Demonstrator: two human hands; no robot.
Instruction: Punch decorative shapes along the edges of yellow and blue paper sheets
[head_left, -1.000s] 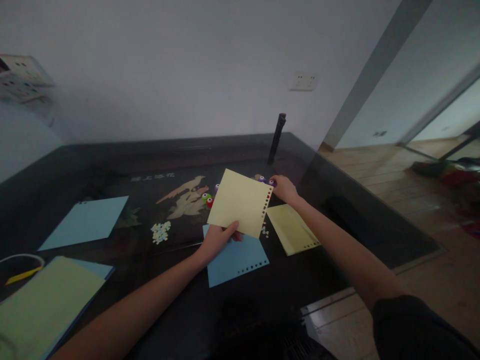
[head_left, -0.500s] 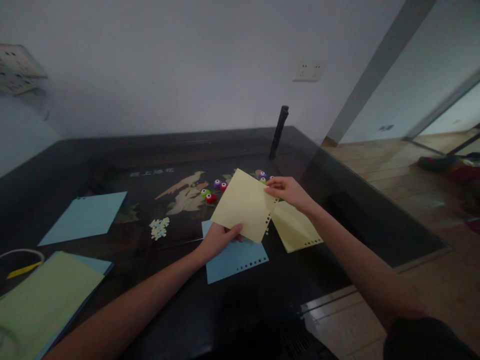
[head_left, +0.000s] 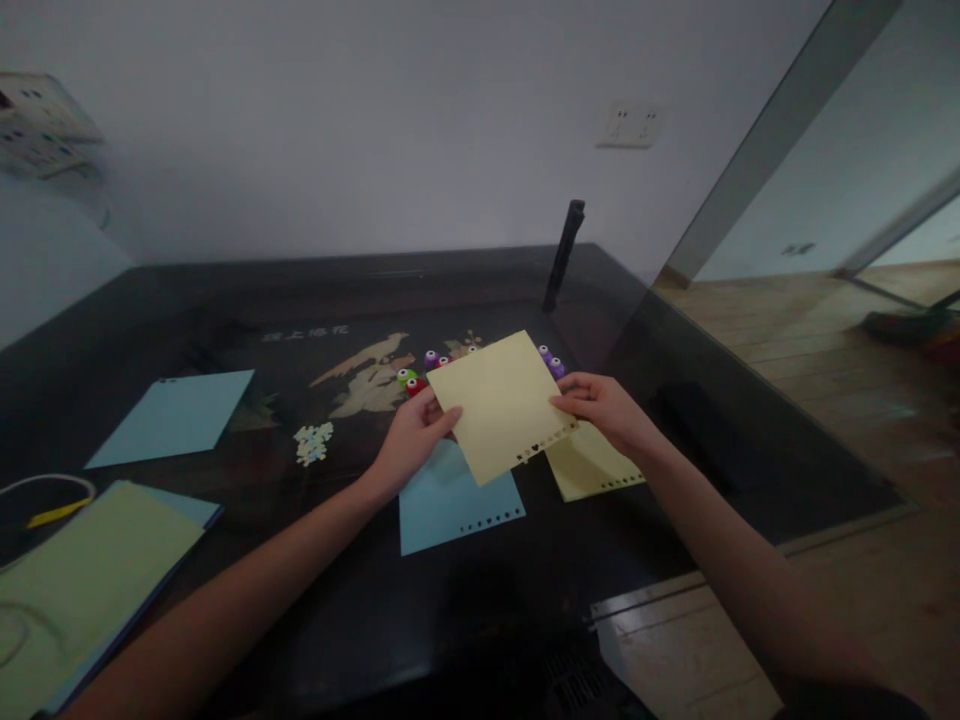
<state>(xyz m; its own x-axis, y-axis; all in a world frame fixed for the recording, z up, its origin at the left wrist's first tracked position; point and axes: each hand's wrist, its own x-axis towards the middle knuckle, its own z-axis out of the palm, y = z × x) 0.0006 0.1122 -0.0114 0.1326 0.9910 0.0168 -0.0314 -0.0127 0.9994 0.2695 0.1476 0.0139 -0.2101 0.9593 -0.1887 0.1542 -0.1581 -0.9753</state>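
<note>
I hold a pale yellow paper sheet (head_left: 504, 403) above the dark table (head_left: 225, 300) with both hands. My left hand (head_left: 409, 436) grips its left edge and my right hand (head_left: 602, 407) grips its right edge. A row of punched holes runs along the sheet's lower edge. Under it lie a blue punched sheet (head_left: 454, 502) and a second yellow punched sheet (head_left: 592, 468). Several small coloured paper punches (head_left: 424, 369) sit just behind the held sheet.
A little heap of punched paper bits (head_left: 312, 442) lies left of my left hand. A blue sheet (head_left: 176, 418) and a stack topped with green paper (head_left: 82, 575) lie at the left. A black stick (head_left: 563, 256) stands at the table's back. The table edge drops to wooden floor on the right.
My right hand left the punches and took the sheet's right edge. The sheet turned so its punched edge now faces me, and my left hand shifted to its left edge.
</note>
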